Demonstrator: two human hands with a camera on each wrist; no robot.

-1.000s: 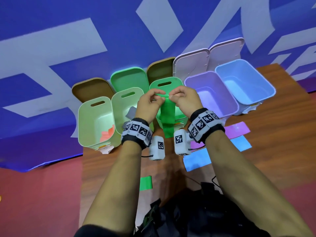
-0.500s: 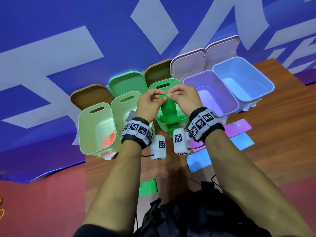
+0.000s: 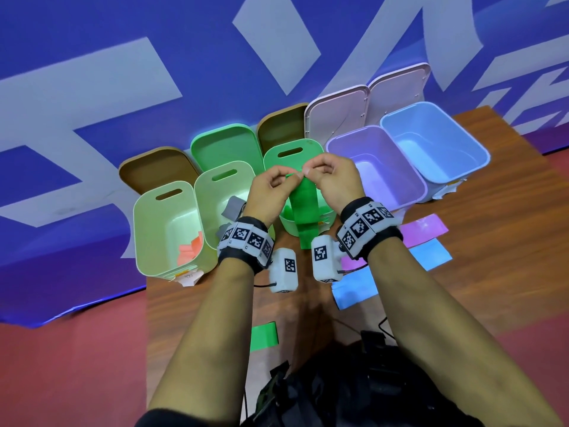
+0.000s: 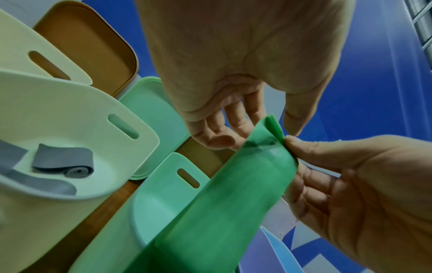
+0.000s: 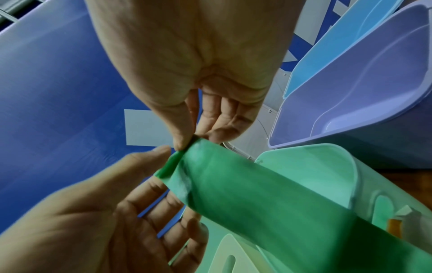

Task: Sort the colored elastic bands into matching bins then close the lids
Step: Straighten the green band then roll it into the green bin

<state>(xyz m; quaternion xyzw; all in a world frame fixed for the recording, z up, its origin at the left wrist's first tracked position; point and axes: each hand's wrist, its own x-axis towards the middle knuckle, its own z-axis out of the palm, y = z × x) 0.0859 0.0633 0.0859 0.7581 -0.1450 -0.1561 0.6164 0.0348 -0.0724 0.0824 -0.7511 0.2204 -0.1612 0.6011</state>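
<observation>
A wide green elastic band [image 3: 303, 208] hangs from both hands over the open green bin [image 3: 295, 149]; its lower end drapes over the bin's near rim. My left hand [image 3: 288, 178] and my right hand [image 3: 304, 172] pinch its top edge, fingertips almost meeting. In the left wrist view the left hand [image 4: 275, 127] has fingers behind the green band [image 4: 233, 194] and its thumb beside the folded corner. In the right wrist view the right hand [image 5: 189, 140] pinches the green band [image 5: 257, 194] between thumb and forefinger.
Two pale green bins hold an orange band [image 3: 191, 251] and grey bands [image 3: 232, 206]. The purple bin [image 3: 409, 180] and blue bin [image 3: 455, 134] stand open on the right, lids propped behind. Purple [image 3: 423, 229], blue [image 3: 431, 257] and green [image 3: 264, 335] bands lie on the wooden table.
The two hands have drawn together along the band's top edge, which is now folded between the fingertips. The band still hangs over the green bin.
</observation>
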